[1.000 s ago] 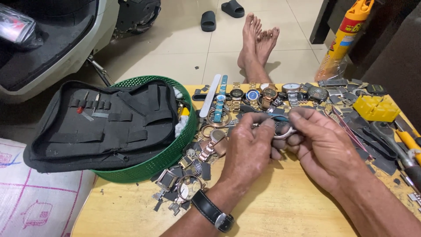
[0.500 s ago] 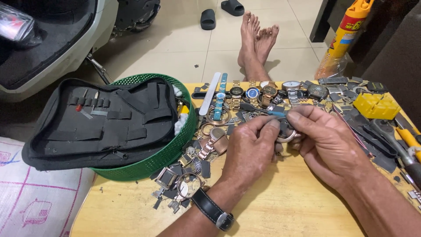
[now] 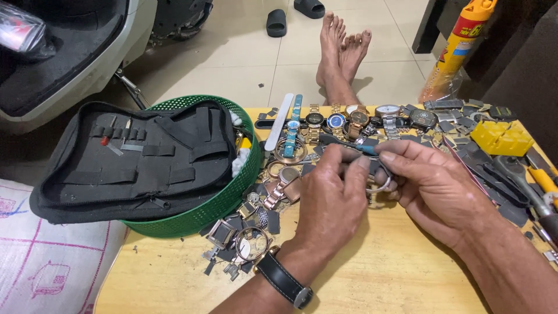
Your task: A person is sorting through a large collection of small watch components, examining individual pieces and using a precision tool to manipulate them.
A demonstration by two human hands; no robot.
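Note:
My left hand [image 3: 330, 200] and my right hand [image 3: 433, 186] meet over the middle of the wooden table [image 3: 378, 279]. Between their fingertips they hold a small round silver watch case [image 3: 378, 181]. My left fingers also pinch a thin tool with a blue-tipped handle [image 3: 354, 145] against it. A black-strapped wristwatch [image 3: 285, 282] sits on my left wrist. Most of the watch case is hidden by my fingers.
A row of wristwatches [image 3: 349, 119] lies along the far edge. A green basket [image 3: 218, 197] holding an open black tool pouch [image 3: 133, 160] stands at left. Loose watch parts [image 3: 241, 238], a yellow block [image 3: 503, 138], pliers [image 3: 537, 180], an orange spray can [image 3: 459, 46] and bare feet [image 3: 343, 55] surround it.
Both hands have stayed together on the watch case, with only slight shifts of the fingers and the tool.

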